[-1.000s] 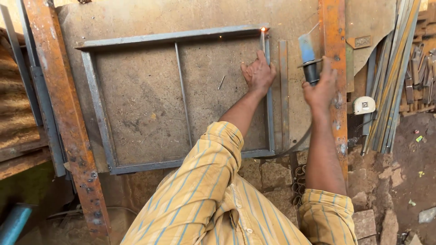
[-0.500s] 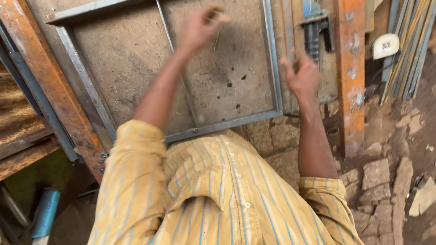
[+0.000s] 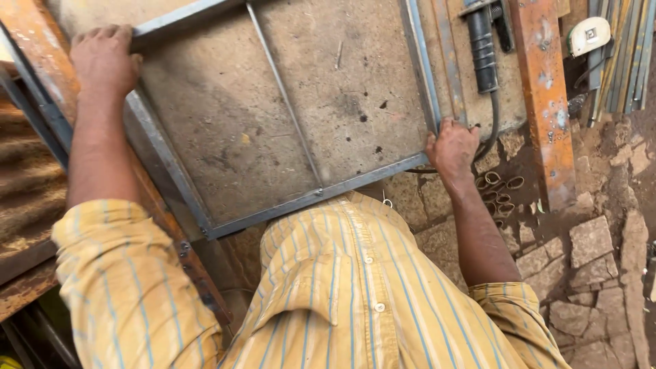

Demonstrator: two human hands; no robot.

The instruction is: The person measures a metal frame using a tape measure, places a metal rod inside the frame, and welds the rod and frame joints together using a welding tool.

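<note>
Since the earlier frame both arms have spread apart: the left hand (image 3: 102,58) has swung out to the far left corner of the steel frame (image 3: 287,123), and the right hand (image 3: 451,147) has dropped to the frame's near right corner. Each hand is curled closed over the frame's edge bar, fingers wrapped rather than spread. The frame lies flat on the counter (image 3: 219,130), its middle bar running between the two grips. Beyond the frame's right side rests the angle grinder (image 3: 482,48), set down beside an orange steel beam (image 3: 543,89). The step looks like taking hold to shift or turn the frame; that would call for an even lift from both corners.
</note>
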